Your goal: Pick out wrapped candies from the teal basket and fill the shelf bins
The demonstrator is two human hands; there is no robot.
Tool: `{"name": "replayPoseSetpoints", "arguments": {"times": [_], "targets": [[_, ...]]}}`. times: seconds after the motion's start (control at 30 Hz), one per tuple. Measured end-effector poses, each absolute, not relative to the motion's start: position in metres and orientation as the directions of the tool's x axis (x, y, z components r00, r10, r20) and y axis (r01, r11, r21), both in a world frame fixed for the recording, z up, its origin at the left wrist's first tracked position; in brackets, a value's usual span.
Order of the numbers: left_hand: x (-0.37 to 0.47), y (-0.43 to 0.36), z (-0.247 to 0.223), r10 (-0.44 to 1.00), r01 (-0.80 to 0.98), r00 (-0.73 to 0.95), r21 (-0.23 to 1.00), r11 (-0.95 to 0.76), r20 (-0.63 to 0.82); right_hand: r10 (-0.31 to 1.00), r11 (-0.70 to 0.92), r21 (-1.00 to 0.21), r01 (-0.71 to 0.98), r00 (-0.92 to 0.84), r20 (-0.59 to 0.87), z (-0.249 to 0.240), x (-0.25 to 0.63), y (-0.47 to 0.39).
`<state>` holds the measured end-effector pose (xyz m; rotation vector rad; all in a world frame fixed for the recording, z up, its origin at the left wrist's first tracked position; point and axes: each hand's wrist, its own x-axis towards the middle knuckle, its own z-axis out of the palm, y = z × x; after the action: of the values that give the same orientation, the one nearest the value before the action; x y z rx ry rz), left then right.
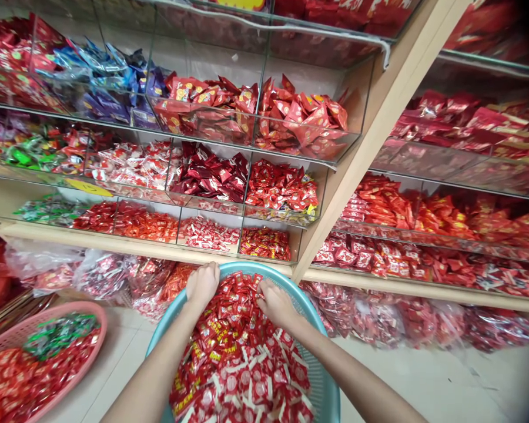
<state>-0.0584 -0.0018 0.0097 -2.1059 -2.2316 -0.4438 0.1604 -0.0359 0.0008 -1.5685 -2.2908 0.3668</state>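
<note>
A blue-green plastic basket (pixel 330 376) stands before me, filled with red wrapped candies (pixel 229 341). Some wrappers carry yellow lettering, others have white ends. My left hand (pixel 203 283) is closed over the basket's far rim, left of centre. Reaching inside from the right, my right hand (pixel 273 301) has its fingers curled down among the candies near the far side. What those fingers hold, if anything, is hidden by the hand.
Glass-fronted shelves (pixel 211 205) of sorted sweets rise ahead, divided by a slanting wooden post (pixel 361 135). A pink basket (pixel 99 346) of red and green sweets sits at lower left. Filled plastic bags (pixel 374 317) line the tiled floor (pixel 405 388) beneath the shelves.
</note>
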Motion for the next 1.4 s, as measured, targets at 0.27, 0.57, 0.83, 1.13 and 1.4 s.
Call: {"name": "replayPoseSetpoints", "arguments": {"times": [0.27,0.57,0.83,1.13,1.4], "targets": [[-0.057,-0.003,0.012,0.974,0.980,-0.099,0.188,0.061,0.201,0.924,0.338,-0.304,0.891,-0.254,0.285,0.004,0.120,-0.029],[-0.058,-0.005,0.014,0.974,0.980,-0.097,0.192,0.058,0.203,0.873,0.364,-0.279,0.889,-0.221,0.436,0.002,0.110,-0.030],[-0.059,-0.005,0.015,0.974,0.976,-0.095,0.212,0.050,0.207,0.717,0.444,-0.187,0.876,-0.223,0.660,0.117,0.146,0.007],[-0.061,-0.007,0.016,0.975,0.972,-0.094,0.229,0.047,0.203,0.879,0.218,-0.021,0.976,-0.187,0.438,0.233,0.202,0.085],[-0.061,-0.005,0.016,0.975,0.970,-0.090,0.238,0.040,0.201,0.960,0.205,0.082,0.975,-0.216,0.176,0.257,0.229,0.083]]}}
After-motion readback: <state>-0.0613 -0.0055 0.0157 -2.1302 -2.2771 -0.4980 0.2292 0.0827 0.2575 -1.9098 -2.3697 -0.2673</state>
